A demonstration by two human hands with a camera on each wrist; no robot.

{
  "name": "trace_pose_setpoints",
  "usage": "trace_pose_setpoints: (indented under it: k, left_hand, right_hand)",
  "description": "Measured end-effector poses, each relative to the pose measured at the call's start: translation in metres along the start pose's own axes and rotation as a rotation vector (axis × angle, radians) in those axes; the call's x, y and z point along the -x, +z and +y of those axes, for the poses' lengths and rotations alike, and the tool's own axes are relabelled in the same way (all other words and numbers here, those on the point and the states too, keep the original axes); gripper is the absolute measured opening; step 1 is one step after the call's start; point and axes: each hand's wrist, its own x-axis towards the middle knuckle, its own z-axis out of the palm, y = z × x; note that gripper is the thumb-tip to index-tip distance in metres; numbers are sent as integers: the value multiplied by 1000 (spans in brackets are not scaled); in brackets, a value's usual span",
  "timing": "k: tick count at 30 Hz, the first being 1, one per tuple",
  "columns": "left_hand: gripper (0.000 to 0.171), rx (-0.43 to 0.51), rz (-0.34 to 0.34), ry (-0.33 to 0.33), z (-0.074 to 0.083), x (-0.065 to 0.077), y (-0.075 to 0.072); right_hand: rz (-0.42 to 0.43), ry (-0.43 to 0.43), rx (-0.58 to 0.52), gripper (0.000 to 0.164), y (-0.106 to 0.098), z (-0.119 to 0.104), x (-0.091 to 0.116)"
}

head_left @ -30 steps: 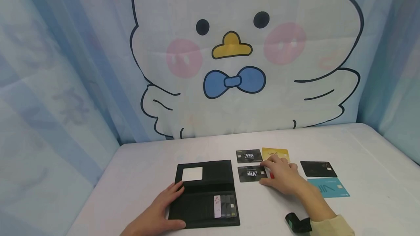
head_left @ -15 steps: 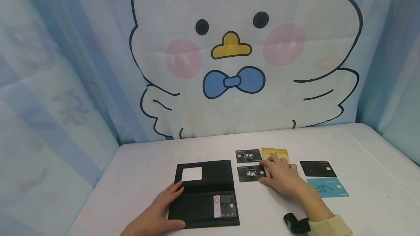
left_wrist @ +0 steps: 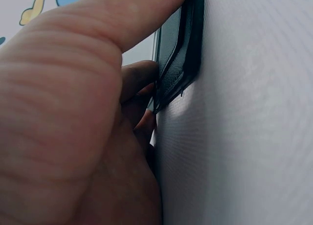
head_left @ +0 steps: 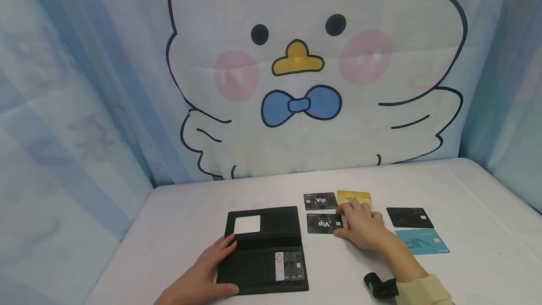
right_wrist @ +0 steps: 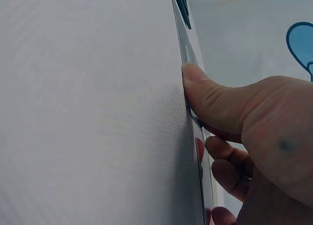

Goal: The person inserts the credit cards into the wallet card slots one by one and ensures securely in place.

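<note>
An open black wallet lies flat on the white table. My left hand rests along its left edge, fingers extended onto the side and thumb at the near corner. In the left wrist view the thumb crosses the wallet's edge. Right of the wallet, my right hand pinches the right end of a dark Vip card, thumb on its near edge and index finger on its far edge. A card with red on it shows under the other fingers in the right wrist view.
Behind the held card lie another dark Vip card and a gold card. To the right are a black card and a teal card. Several cards and a white insert sit in the wallet.
The right fingers and the held Vip card have shifted very slightly right. The red patch beside that card no longer shows in the head view. My left hand stays on the wallet.
</note>
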Motion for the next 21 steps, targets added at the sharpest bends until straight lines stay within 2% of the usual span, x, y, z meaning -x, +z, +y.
trace_pose_setpoints:
  k: [15, 21]
  left_hand:
    - [95, -19, 9, 3, 0, 1, 1]
    - [94, 3, -2, 16, 0, 0, -1]
  right_hand:
    - [62, -19, -60, 50, 1, 0, 0]
    - [60, -32, -80, 59, 0, 0, -1]
